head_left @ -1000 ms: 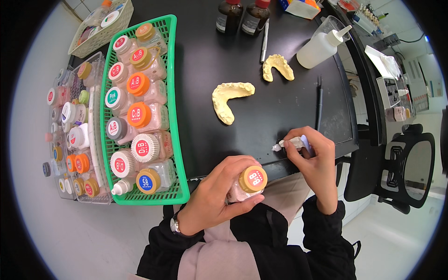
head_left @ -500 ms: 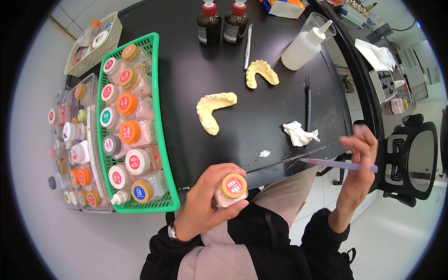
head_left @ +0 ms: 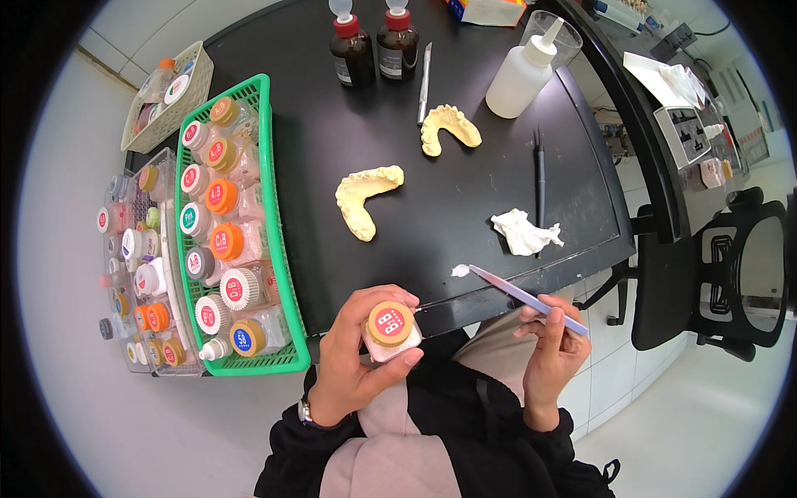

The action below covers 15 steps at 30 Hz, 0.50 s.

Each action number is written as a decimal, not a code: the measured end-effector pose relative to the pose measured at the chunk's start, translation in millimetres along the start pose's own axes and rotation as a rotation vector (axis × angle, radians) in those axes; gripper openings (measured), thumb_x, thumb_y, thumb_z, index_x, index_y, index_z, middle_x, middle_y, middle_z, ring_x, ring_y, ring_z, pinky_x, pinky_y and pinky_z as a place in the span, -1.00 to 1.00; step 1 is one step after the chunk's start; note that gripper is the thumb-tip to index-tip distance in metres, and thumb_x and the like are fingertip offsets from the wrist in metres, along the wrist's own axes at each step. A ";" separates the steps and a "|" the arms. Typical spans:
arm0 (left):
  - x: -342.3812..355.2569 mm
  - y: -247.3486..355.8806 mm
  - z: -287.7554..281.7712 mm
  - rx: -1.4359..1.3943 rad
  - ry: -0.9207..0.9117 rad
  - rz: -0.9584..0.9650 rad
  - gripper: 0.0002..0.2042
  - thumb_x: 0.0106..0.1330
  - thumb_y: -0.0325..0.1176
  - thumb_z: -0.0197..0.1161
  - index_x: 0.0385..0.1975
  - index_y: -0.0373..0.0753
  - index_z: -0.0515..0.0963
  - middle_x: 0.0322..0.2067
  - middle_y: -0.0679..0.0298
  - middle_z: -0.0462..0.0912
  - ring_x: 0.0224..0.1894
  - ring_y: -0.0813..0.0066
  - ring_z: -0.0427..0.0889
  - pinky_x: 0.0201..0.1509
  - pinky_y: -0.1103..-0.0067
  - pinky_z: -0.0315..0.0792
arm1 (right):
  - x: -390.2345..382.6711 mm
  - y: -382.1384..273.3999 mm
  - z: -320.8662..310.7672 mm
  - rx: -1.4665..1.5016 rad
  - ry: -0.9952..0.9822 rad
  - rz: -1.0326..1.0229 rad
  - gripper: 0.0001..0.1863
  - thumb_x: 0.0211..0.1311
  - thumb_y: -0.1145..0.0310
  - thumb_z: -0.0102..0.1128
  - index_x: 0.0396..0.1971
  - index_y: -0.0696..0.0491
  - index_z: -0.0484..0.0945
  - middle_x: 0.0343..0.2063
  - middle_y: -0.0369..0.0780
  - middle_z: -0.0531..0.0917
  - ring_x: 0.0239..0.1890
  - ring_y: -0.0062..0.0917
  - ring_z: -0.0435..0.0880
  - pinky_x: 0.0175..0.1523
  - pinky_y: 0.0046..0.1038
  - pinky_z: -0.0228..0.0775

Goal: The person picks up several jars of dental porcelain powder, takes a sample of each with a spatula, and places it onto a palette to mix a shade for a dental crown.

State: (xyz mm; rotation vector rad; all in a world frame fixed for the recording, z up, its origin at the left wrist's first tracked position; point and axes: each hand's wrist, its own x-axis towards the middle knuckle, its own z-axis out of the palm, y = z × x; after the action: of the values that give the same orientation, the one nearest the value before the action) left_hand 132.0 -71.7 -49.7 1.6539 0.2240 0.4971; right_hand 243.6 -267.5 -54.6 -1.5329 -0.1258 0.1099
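Observation:
My left hand (head_left: 344, 357) is wrapped round a small clear jar (head_left: 390, 324) with a gold lid and a round red label, held upright at the table's front edge. In my right hand (head_left: 554, 349) is a slim lavender tool (head_left: 531, 302) that tapers to a point, perhaps tweezers or a spatula. Its tip meets or nearly meets a small white scrap (head_left: 460, 270) on the table. Behind the scrap and to its right lies a crumpled white tissue (head_left: 525, 234). Two pale yellow dental arch casts, one nearer (head_left: 359, 199) and one farther (head_left: 448, 124), rest on the black table.
A green basket (head_left: 286, 307) of lidded jars stands at left, beside a clear box of more jars and a cream basket (head_left: 202, 83). Two brown bottles (head_left: 397, 50), a scalpel (head_left: 425, 83), a white squeeze bottle (head_left: 516, 83) and a dark slim tool (head_left: 540, 178) are farther back.
My right hand has come left and down, bringing the lavender tool's tip to the white scrap. My left hand still holds the jar. The whole view has shifted slightly.

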 end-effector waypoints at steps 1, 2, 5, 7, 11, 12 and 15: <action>0.4 0.7 -0.3 0.005 0.000 -0.003 -0.51 0.14 -0.39 0.42 0.03 -0.29 0.34 -0.05 0.04 0.58 -0.01 0.22 0.59 0.05 0.44 0.47 | -0.7 1.3 0.4 -0.006 -0.015 -0.017 -0.73 0.42 0.38 0.06 -0.17 0.32 0.55 -0.42 -0.07 0.67 -0.37 -0.45 0.69 -0.33 -0.50 0.60; 0.4 0.5 -0.4 0.000 -0.001 -0.003 -0.51 0.14 -0.39 0.42 0.03 -0.29 0.34 -0.06 0.04 0.58 -0.01 0.22 0.59 0.06 0.44 0.47 | -1.4 2.8 0.5 -0.013 -0.031 -0.036 -0.73 0.42 0.38 0.06 -0.16 0.32 0.55 -0.42 -0.07 0.67 -0.37 -0.45 0.69 -0.31 -0.49 0.59; 0.4 -0.3 -0.8 -0.005 -0.004 0.000 -0.50 0.14 -0.39 0.42 0.04 -0.29 0.34 -0.06 0.05 0.58 0.00 0.22 0.59 0.06 0.44 0.47 | -1.4 4.3 -1.4 -0.005 -0.037 -0.073 -0.74 0.41 0.38 0.07 -0.16 0.32 0.56 -0.43 -0.07 0.68 -0.38 -0.46 0.69 -0.24 -0.48 0.57; 0.2 -1.2 -1.1 0.004 -0.005 0.007 -0.50 0.14 -0.39 0.42 0.04 -0.29 0.34 -0.06 0.05 0.58 0.00 0.22 0.59 0.06 0.44 0.47 | -1.7 5.9 -1.9 0.003 -0.047 -0.063 -0.73 0.41 0.37 0.07 -0.17 0.31 0.56 -0.43 -0.08 0.69 -0.38 -0.46 0.69 -0.20 -0.48 0.56; 0.1 -1.4 -0.9 -0.007 -0.007 0.001 -0.50 0.13 -0.40 0.43 0.04 -0.29 0.35 -0.05 0.05 0.57 -0.01 0.23 0.59 0.06 0.44 0.47 | -2.9 13.7 -2.1 0.014 -0.024 -0.038 -0.73 0.41 0.36 0.08 -0.18 0.30 0.57 -0.43 -0.09 0.69 -0.37 -0.46 0.69 -0.15 -0.48 0.54; 0.4 -1.0 -0.9 -0.011 -0.007 -0.001 -0.50 0.13 -0.40 0.43 0.04 -0.29 0.35 -0.05 0.05 0.57 -0.01 0.23 0.59 0.06 0.44 0.47 | -3.0 14.8 -1.6 0.020 -0.001 -0.043 -0.73 0.41 0.35 0.09 -0.18 0.30 0.57 -0.42 -0.09 0.70 -0.36 -0.46 0.70 -0.14 -0.48 0.53; -0.4 -1.4 -1.4 -0.016 -0.003 -0.001 -0.50 0.13 -0.40 0.43 0.04 -0.29 0.35 -0.05 0.05 0.57 -0.01 0.23 0.59 0.06 0.44 0.47 | -4.9 15.3 -2.5 -0.030 -0.033 -0.080 -0.74 0.40 0.36 0.10 -0.18 0.29 0.57 -0.42 -0.08 0.70 -0.35 -0.45 0.70 -0.13 -0.47 0.52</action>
State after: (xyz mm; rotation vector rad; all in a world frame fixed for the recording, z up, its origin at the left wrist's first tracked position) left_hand 131.2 -70.3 -51.0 1.6382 0.2184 0.4946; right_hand 239.3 -270.2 -70.1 -1.5544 -0.2152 0.0697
